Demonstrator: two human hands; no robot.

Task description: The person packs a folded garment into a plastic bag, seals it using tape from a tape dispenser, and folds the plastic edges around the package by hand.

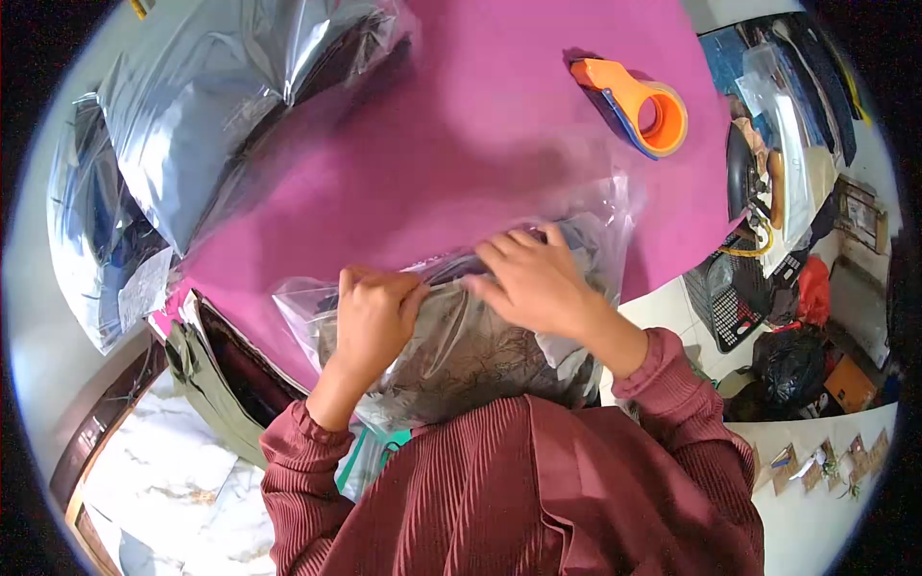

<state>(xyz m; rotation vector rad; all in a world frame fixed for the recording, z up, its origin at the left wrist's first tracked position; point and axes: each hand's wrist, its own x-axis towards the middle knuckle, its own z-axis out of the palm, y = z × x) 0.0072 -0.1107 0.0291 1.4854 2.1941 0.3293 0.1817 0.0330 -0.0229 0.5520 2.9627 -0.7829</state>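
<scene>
A clear plastic bag with folded patterned fabric inside (471, 350) lies at the near edge of the pink table, against my body. My left hand (373, 317) is closed on the bag's upper edge, fingers curled and thumb pressed against them. To its right, my right hand (536, 280) rests over the bag's top edge with its fingers apart and bent; nothing shows gripped between them. Loose clear plastic spreads out past both sides of the fabric.
An orange tape dispenser (639, 106) lies on the pink table (499, 58) at the upper right. Large filled plastic bags (192, 125) are stacked at the left. Clothes and an iron-like dark object sit at the right edge. A black bag (789, 367) is on the floor.
</scene>
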